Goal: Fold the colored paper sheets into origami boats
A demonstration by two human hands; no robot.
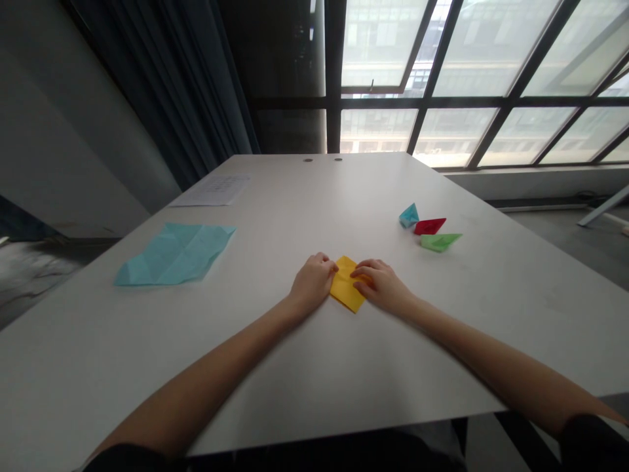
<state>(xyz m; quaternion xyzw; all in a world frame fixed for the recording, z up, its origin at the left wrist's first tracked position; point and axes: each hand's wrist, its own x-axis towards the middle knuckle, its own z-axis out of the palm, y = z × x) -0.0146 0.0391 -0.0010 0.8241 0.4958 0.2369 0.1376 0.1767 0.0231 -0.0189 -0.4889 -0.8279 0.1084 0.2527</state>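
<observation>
A folded piece of yellow paper (348, 293) lies on the white table between my two hands, one corner toward me. My left hand (314, 278) grips its left edge, the fingers curled and pressed together. On the other side, my right hand (383, 283) pinches the right part of the paper between thumb and fingers. Part of the paper's right side is hidden under those fingers.
To the left lies a creased light-blue sheet (179, 255), with a printed white page (216, 190) behind it. Folded paper shapes in blue (409, 216), red (429, 227) and green (439, 242) sit at the right on the white table (295, 367).
</observation>
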